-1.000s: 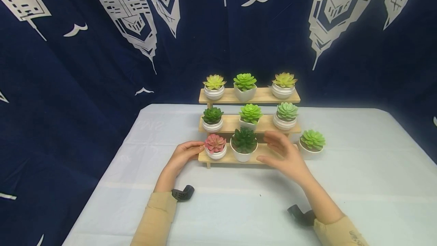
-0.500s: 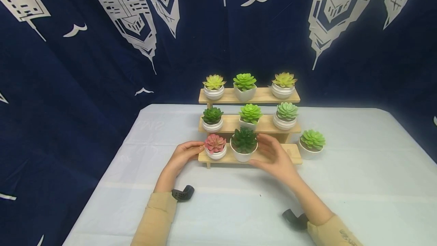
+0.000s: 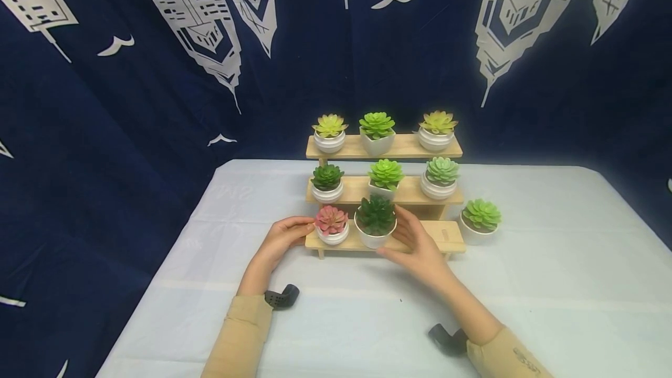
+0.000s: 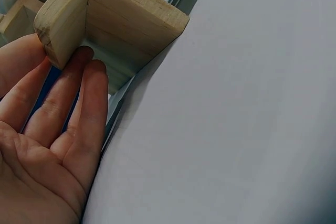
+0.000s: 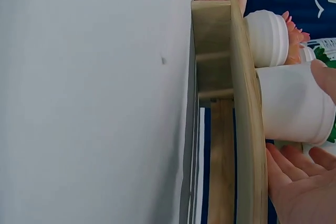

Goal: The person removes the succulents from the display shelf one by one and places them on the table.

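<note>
A dark green succulent in a white pot stands on the lowest board of a three-tier wooden plant stand. My right hand holds this pot from its right side; in the right wrist view, the thumb lies along the white pot and the fingers are on its other side. At the stand's left end, my left hand grips the lowest board, the board's corner between thumb and fingers. Just beside that hand sits a pink succulent in a ribbed white pot.
Several green and yellow-green potted succulents occupy the upper boards, among them a light green one mid-tier. A bright green potted succulent stands on the white-covered table, right of the stand. Behind hangs a dark blue printed cloth.
My right hand has moved left along the lowest board and come round the dark green succulent's pot. The left hand and the plants keep their places.
</note>
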`<state>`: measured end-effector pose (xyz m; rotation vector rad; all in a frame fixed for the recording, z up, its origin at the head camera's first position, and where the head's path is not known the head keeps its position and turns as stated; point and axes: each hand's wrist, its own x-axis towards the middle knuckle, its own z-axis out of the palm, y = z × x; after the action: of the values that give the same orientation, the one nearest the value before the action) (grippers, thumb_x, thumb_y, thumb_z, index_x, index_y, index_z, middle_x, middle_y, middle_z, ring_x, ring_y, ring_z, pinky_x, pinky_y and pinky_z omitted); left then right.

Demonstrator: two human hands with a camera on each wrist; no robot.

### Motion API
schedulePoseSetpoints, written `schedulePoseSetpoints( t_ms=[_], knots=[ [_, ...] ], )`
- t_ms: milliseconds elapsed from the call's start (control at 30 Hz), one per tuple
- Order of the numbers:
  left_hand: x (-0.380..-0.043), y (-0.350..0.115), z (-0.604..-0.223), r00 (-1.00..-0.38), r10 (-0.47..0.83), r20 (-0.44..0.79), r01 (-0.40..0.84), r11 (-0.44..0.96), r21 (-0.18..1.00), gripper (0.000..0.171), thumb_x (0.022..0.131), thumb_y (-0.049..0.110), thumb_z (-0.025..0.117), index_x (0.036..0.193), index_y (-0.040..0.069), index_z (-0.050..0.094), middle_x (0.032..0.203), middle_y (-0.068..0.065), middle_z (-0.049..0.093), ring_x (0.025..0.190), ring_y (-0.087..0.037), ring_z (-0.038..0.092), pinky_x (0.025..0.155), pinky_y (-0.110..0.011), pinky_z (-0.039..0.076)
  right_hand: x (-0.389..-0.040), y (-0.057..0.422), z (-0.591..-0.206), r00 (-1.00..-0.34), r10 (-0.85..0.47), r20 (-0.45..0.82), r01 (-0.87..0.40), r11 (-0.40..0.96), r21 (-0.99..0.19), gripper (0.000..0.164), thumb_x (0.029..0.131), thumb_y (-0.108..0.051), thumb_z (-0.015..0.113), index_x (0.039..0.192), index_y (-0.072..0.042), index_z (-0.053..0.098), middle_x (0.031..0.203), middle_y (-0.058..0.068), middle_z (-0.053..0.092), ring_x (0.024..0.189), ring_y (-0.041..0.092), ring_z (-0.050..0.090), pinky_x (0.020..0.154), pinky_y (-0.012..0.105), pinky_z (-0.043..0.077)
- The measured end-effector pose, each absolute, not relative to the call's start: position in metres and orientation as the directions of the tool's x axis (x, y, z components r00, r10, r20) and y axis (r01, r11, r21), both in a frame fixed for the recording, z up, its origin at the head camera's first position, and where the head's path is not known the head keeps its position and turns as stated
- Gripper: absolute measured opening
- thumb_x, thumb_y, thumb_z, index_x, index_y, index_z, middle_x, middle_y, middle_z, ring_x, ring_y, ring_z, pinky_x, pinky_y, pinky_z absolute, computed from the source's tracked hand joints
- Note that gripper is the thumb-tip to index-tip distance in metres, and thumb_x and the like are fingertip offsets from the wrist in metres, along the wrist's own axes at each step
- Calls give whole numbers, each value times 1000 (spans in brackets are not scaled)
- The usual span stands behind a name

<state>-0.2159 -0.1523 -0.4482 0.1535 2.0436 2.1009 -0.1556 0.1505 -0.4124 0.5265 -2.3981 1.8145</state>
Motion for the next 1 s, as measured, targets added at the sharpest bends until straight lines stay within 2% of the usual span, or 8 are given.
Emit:
schedulePoseSetpoints(
  t_ms=[233, 400, 633, 767, 1000],
  knots=[
    [-216, -152, -449, -971, 230, -66, -73, -24, 997, 36, 90, 10, 63, 120, -9, 57, 112, -9, 63, 92, -16, 64, 82, -32, 53, -162, 146, -413, -944, -188, 271, -315, 269, -910, 82, 75, -7, 79, 140, 1, 30, 138, 27, 41, 126, 39, 42, 103, 43, 37],
    [-216, -152, -448, -973, 219, -71, -78, -25, 997, 37, 88, 12, 66, 118, -8, 59, 109, -10, 65, 92, -17, 64, 82, -33, 53, -164, 143, -414, -944, -176, 278, -319, 283, -905, 79, 76, -8, 79, 139, 0, 31, 137, 25, 43, 126, 37, 42, 103, 44, 38],
    [-217, -153, -449, -973, 219, -69, -75, -18, 997, 37, 88, 12, 66, 118, -8, 59, 105, -8, 66, 91, -17, 64, 82, -33, 53, -156, 139, -400, -942, -167, 291, -332, 332, -883, 79, 75, -3, 78, 137, 5, 31, 131, 28, 46, 121, 40, 46, 100, 47, 41],
    [-217, -153, -450, -974, 216, -67, -73, -20, 997, 36, 88, 11, 66, 117, -8, 59, 103, -8, 67, 91, -17, 64, 82, -33, 54, -163, 142, -412, -938, -157, 309, -345, 330, -879, 81, 73, -10, 81, 138, 1, 33, 130, 24, 49, 119, 36, 49, 98, 43, 43],
    [-218, -153, -450, -974, 213, -73, -78, -16, 997, 37, 88, 12, 66, 118, -8, 59, 107, -9, 65, 92, -18, 64, 83, -33, 53, -163, 142, -413, -944, -128, 304, -329, 306, -893, 74, 67, -6, 85, 128, 5, 45, 126, 21, 52, 117, 33, 51, 97, 37, 45]
  ],
)
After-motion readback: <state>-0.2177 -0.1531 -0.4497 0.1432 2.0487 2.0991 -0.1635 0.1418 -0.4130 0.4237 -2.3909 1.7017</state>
